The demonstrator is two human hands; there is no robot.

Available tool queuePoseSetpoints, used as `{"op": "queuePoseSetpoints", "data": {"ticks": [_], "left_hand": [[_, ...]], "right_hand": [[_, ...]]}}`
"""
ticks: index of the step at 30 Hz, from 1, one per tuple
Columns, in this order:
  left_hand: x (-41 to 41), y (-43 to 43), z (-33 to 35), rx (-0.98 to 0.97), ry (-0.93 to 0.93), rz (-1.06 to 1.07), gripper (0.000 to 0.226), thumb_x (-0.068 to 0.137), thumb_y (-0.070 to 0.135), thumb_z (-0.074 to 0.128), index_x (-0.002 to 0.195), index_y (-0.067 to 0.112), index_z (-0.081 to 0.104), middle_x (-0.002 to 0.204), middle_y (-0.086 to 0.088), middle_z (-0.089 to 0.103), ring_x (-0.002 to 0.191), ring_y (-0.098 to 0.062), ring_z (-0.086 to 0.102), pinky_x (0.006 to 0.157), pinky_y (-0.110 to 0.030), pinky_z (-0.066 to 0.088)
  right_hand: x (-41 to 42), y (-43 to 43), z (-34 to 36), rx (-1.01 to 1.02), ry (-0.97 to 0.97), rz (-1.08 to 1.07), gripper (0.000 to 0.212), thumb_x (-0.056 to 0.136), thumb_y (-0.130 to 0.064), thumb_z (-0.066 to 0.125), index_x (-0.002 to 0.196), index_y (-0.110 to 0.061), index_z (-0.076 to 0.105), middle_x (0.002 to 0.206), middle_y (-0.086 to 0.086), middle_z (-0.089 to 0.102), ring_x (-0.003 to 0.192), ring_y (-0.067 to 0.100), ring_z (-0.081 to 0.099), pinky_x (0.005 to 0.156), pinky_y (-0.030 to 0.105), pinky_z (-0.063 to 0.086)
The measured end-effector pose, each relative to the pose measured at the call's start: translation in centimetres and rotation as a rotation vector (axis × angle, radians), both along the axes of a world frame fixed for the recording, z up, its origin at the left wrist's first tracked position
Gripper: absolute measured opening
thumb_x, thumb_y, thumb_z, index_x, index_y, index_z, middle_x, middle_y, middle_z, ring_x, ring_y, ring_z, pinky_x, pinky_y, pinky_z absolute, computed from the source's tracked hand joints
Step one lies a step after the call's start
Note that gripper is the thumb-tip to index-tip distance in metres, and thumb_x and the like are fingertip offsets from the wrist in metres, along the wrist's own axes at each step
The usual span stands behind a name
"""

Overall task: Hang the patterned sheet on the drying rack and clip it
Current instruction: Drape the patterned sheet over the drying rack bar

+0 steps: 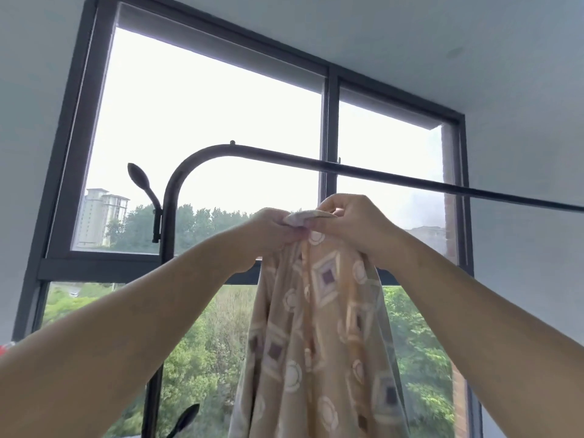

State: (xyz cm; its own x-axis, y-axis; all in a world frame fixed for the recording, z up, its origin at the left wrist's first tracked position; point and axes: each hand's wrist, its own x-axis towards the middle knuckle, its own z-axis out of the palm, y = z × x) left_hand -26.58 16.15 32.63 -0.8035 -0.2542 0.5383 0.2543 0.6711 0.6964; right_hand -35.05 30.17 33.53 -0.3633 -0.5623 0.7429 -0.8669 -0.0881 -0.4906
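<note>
The patterned sheet is beige with white circles and purple-centred diamonds. It hangs bunched from both my hands, raised in front of the window. My left hand and my right hand pinch its top edge close together, just below the dark top bar of the drying rack. The sheet does not touch the bar. The bar runs from a curved corner at the left to the right edge of the view. No clip is visible.
The rack's upright post stands left of my hands, with a hook arm on its side and another hook low down. Behind is a large dark-framed window showing trees and buildings. Something red shows at the left edge.
</note>
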Motion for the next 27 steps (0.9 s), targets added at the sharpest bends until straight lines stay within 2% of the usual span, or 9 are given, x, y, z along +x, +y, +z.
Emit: {"op": "queuePoseSetpoints", "data": {"ticks": [2,6,8,10,12,16,20,24,27], "left_hand": [[-0.1,-0.4,0.2,0.16,0.136,0.028,0.013,0.091,0.011,0.056,0.091,0.0,0.063,0.086,-0.018,0.059,0.077,-0.028,0.055,0.072,-0.038,0.045],[0.7,-1.6,1.7,0.306,0.339,0.107,0.021,0.089,0.003,0.049,0.071,0.012,0.055,0.068,-0.009,0.052,0.06,-0.021,0.049,0.053,-0.026,0.04],[1.3,-2.1,2.7,0.3,0.448,0.158,0.023,0.086,0.003,0.048,0.067,0.014,0.054,0.069,-0.009,0.053,0.067,-0.022,0.051,0.06,-0.03,0.041],[1.7,-2.2,3.4,0.276,0.519,0.185,0.019,0.086,0.006,0.049,0.069,0.015,0.055,0.073,-0.009,0.055,0.072,-0.023,0.053,0.066,-0.035,0.042],[1.9,-2.4,4.0,0.173,0.555,0.247,0.013,0.082,0.02,0.053,0.073,0.013,0.058,0.073,-0.007,0.057,0.072,-0.022,0.053,0.067,-0.036,0.042],[2.4,-2.0,5.9,0.043,0.764,0.407,0.031,0.082,0.041,0.055,0.072,0.012,0.056,0.07,-0.005,0.056,0.07,-0.023,0.051,0.067,-0.035,0.041],[1.6,-0.2,6.5,-0.148,0.529,0.372,0.028,0.081,0.037,0.064,0.069,0.012,0.06,0.068,-0.006,0.062,0.068,-0.026,0.059,0.061,-0.031,0.049],[2.4,-0.7,7.1,-0.074,0.668,0.477,0.029,0.083,0.035,0.062,0.068,0.012,0.054,0.063,-0.005,0.056,0.066,-0.024,0.054,0.057,-0.029,0.041],[2.6,1.6,6.8,-0.125,0.228,0.076,0.056,0.066,0.057,0.071,0.098,0.012,0.067,0.088,-0.009,0.072,0.08,-0.027,0.069,0.074,-0.036,0.056]], "right_hand": [[-0.7,0.1,-0.7,0.088,-0.101,0.048,0.023,0.078,-0.027,0.075,0.083,-0.009,0.062,0.072,-0.001,0.064,0.051,0.001,0.06,0.048,0.014,0.045],[-2.8,1.0,-2.9,0.482,-0.285,0.015,0.02,0.08,-0.028,0.07,0.087,-0.01,0.065,0.08,0.001,0.07,0.069,0.01,0.068,0.062,0.022,0.055],[-3.8,1.4,-4.1,0.575,-0.326,0.043,0.029,0.08,-0.038,0.067,0.09,-0.01,0.067,0.086,0.002,0.071,0.079,0.016,0.067,0.068,0.028,0.054],[-4.2,1.6,-3.8,0.371,-0.368,0.027,0.036,0.081,-0.044,0.063,0.088,-0.009,0.064,0.08,0.005,0.069,0.072,0.019,0.065,0.062,0.028,0.051],[-4.5,1.6,-1.6,-0.091,-0.396,-0.002,0.03,0.086,-0.036,0.062,0.074,-0.009,0.056,0.066,0.006,0.059,0.059,0.02,0.056,0.054,0.027,0.045],[-2.6,2.5,5.2,-0.559,0.116,-0.335,0.027,0.096,-0.028,0.047,0.074,-0.013,0.052,0.064,-0.002,0.049,0.06,0.013,0.044,0.055,0.025,0.034],[-1.8,2.5,6.7,-0.085,0.364,-0.447,0.039,0.092,-0.038,0.054,0.059,-0.016,0.048,0.06,-0.004,0.048,0.063,0.014,0.046,0.052,0.021,0.033],[-2.9,3.9,6.0,-0.284,0.215,-0.342,0.043,0.084,-0.049,0.062,0.062,-0.013,0.053,0.058,-0.002,0.051,0.055,0.011,0.046,0.045,0.019,0.033],[-2.5,2.9,5.5,-0.197,0.241,-0.279,0.039,0.083,-0.043,0.065,0.069,-0.006,0.062,0.06,0.0,0.054,0.054,0.01,0.047,0.046,0.017,0.036]]}}
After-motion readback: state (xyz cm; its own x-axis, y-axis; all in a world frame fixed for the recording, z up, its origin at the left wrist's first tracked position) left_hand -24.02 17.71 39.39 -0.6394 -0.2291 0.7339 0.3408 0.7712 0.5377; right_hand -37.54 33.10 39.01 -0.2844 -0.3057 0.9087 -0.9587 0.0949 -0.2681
